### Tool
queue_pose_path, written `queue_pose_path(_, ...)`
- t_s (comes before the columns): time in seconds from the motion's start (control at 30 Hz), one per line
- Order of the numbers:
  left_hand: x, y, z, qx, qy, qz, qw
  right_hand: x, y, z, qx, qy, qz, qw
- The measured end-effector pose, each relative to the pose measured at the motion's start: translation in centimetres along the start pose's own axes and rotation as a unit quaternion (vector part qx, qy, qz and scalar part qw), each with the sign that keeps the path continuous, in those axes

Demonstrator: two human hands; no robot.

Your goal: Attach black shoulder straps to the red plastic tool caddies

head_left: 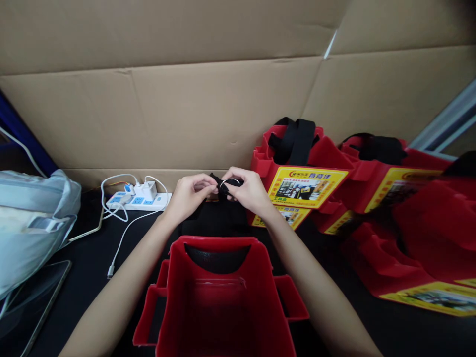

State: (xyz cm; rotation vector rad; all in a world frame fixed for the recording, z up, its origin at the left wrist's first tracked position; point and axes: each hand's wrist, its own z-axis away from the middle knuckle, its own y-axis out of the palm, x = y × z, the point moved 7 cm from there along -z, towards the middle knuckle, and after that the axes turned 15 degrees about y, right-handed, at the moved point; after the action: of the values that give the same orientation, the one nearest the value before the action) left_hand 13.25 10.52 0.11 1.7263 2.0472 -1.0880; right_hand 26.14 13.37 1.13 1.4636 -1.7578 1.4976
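Both hands meet beyond the far rim of a red plastic tool box [223, 302], which stands open side up close to me. My left hand [193, 193] pinches one end of a bunched black strap [225, 188]. My right hand [247, 188] has its fingers closed around the other end of that strap. A thin pale loop, perhaps a tie or band, curves over the strap by the right fingers; I cannot make out exactly what it is. Black material shows through the curved cutout in the box's far wall.
Several red boxes with black straps and yellow labels [308, 186] are stacked at the right. A white power strip [156, 201] with plugs and cables lies left of my hands. A grey bag [33, 228] and a dark tablet-like panel [44, 297] are far left. Cardboard [223, 109] stands behind.
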Motion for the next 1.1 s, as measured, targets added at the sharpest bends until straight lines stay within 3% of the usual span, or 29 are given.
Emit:
queue_pose_path(0.13,-0.3,-0.1,-0.2,0.013,0.067,-0.01,0.998,-0.8,0.2,-0.3,-0.009,0.034,-0.012,0.999)
queue_pose_path(0.3,-1.5,-0.4,-0.3,0.036,0.163,-0.095,0.981,0.1,1.2,0.2,0.106,0.023,-0.066,0.992)
queue_pose_path(0.37,-1.4,-1.3,-0.3,-0.003,0.155,-0.098,0.983,0.9,1.5,0.8,0.167,0.008,-0.092,0.982)
queue_pose_path(0.47,-0.5,-2.3,-0.3,-0.06,0.087,-0.04,0.994,1.8,1.8,1.5,0.221,-0.016,-0.099,0.97)
queue_pose_path(0.53,0.0,-2.3,-0.3,-0.069,0.037,0.017,0.997,2.2,1.7,1.7,0.196,-0.05,-0.07,0.977)
queue_pose_path(0.67,0.5,-2.0,-0.3,-0.072,-0.026,0.074,0.994,2.5,1.1,1.4,0.064,-0.109,-0.002,0.992)
queue_pose_path(0.77,1.3,-2.9,-0.1,-0.092,-0.064,0.076,0.991,1.6,0.5,0.9,0.018,-0.08,0.001,0.997)
queue_pose_path(0.87,2.3,-4.3,0.1,-0.11,-0.082,0.062,0.989,0.9,-0.1,0.5,0.024,-0.051,-0.017,0.998)
queue_pose_path(0.93,2.6,-4.4,0.0,-0.073,-0.081,0.045,0.993,0.8,-0.2,0.4,0.048,-0.042,-0.023,0.998)
queue_pose_path(1.03,2.3,-3.2,-0.1,0.028,-0.062,0.029,0.997,1.1,0.4,0.7,0.097,-0.042,0.002,0.994)
queue_pose_path(1.1,1.7,-2.2,-0.2,0.063,-0.041,0.048,0.996,1.5,1.0,1.1,0.124,-0.051,0.02,0.991)
